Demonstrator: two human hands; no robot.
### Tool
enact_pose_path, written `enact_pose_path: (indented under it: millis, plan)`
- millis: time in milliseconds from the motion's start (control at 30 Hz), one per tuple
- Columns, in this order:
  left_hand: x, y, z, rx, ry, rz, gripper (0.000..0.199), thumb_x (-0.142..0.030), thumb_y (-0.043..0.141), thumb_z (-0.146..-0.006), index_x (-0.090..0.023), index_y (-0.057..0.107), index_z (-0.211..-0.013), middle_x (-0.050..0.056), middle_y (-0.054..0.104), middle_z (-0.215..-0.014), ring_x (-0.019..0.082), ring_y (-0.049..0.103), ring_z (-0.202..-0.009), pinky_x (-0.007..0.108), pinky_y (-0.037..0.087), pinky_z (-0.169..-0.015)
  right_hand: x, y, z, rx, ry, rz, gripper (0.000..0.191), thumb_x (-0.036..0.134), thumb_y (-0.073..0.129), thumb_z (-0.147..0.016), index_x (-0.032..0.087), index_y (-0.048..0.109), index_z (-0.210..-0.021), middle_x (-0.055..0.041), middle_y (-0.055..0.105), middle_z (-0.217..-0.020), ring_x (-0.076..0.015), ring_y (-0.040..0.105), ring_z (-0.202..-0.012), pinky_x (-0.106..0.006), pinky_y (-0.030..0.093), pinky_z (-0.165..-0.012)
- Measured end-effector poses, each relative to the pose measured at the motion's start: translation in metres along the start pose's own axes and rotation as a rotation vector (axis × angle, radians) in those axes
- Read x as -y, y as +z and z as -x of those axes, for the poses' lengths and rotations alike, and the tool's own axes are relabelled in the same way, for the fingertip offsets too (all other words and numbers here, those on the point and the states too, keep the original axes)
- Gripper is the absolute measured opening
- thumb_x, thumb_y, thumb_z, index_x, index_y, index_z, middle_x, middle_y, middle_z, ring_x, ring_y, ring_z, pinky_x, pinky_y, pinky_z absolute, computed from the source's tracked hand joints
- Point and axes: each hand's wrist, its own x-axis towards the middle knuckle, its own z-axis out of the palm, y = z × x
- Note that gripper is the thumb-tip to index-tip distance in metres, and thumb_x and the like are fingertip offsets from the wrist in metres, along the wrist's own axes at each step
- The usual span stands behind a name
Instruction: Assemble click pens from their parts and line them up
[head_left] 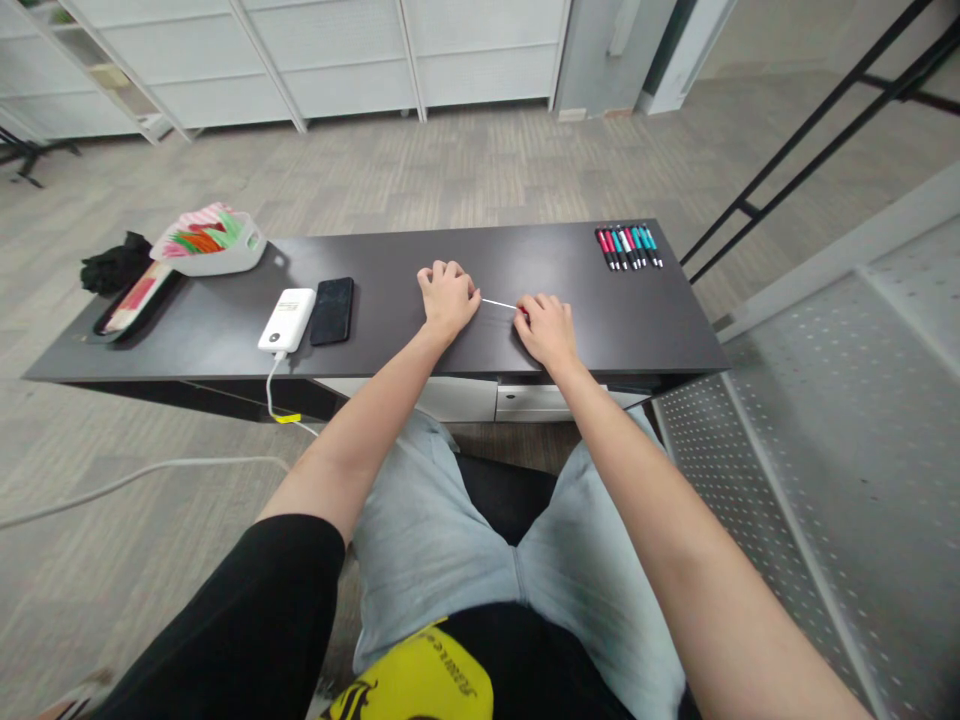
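Observation:
Just above the dark tabletop, a thin white rod [498, 303] spans the gap between my two hands. My left hand [448, 298] pinches its left end near the thumb, with the other fingers curled. My right hand [545, 328] is closed at the other end, where a bit of a small red piece [521, 311] shows at the fingertips. Most of that red piece is hidden by the fingers, so its kind cannot be told. Both hands rest close to the near part of the table.
On the dark table [390, 262], a row of several pens [628, 247] lies at the far right. Left of my hands are a black phone [331, 311], a cabled white power bank [287, 320], a white basket [225, 258], a black tray [135, 310] and black cloth [114, 264].

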Motion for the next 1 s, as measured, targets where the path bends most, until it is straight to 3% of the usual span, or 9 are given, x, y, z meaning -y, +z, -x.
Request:
enact_pose_path:
  millis: [233, 700, 800, 933, 1000]
  plan:
    - [-0.012, -0.008, 0.011, 0.037, -0.068, 0.002, 0.015, -0.025, 0.079, -0.111, -0.025, 0.085, -0.098, 0.024, 0.082, -0.153, 0.055, 0.062, -0.161, 0.082, 0.035, -0.142, -0.002, 0.003, -0.001, -0.030, -0.016, -0.025, 0.034, 0.026, 0.051, -0.127, 0.026, 0.085, -0.132, -0.0222, 0.087, -0.139, -0.0449, 0.070, -0.133, -0.056, 0.050, -0.114]
    - [-0.005, -0.011, 0.019, -0.008, -0.071, 0.038, 0.011, -0.031, 0.083, -0.112, -0.028, 0.080, -0.102, 0.022, 0.083, -0.161, 0.056, 0.060, -0.167, 0.080, 0.036, -0.141, -0.001, 0.002, 0.000, -0.019, -0.012, -0.022, 0.035, 0.027, 0.049, -0.127, 0.026, 0.084, -0.133, -0.0225, 0.088, -0.142, -0.0451, 0.071, -0.135, -0.057, 0.050, -0.115]
    - [-0.002, -0.015, 0.025, 0.010, -0.035, 0.071, 0.004, -0.027, 0.079, -0.112, -0.028, 0.082, -0.114, 0.021, 0.084, -0.159, 0.053, 0.063, -0.164, 0.074, 0.040, -0.140, -0.001, 0.001, 0.000, -0.012, -0.006, -0.009, 0.035, 0.027, 0.050, -0.128, 0.026, 0.084, -0.134, -0.0218, 0.088, -0.143, -0.0448, 0.071, -0.136, -0.055, 0.049, -0.115]
    - [0.006, -0.023, 0.041, 0.099, 0.053, 0.138, 0.032, -0.029, 0.083, -0.108, -0.029, 0.083, -0.140, 0.017, 0.086, -0.157, 0.046, 0.068, -0.158, 0.065, 0.045, -0.138, -0.002, 0.001, 0.000, -0.012, -0.029, -0.003, 0.034, 0.026, 0.051, -0.128, 0.026, 0.084, -0.134, -0.0208, 0.088, -0.141, -0.0440, 0.071, -0.135, -0.053, 0.049, -0.113]
    - [0.009, -0.027, 0.048, 0.140, 0.090, 0.177, 0.029, -0.035, 0.083, -0.111, -0.032, 0.084, -0.140, 0.014, 0.089, -0.153, 0.044, 0.070, -0.153, 0.063, 0.045, -0.138, -0.003, 0.001, -0.001, 0.002, -0.073, -0.012, 0.032, 0.026, 0.052, -0.127, 0.027, 0.084, -0.133, -0.0198, 0.089, -0.140, -0.0431, 0.071, -0.133, -0.052, 0.049, -0.111]
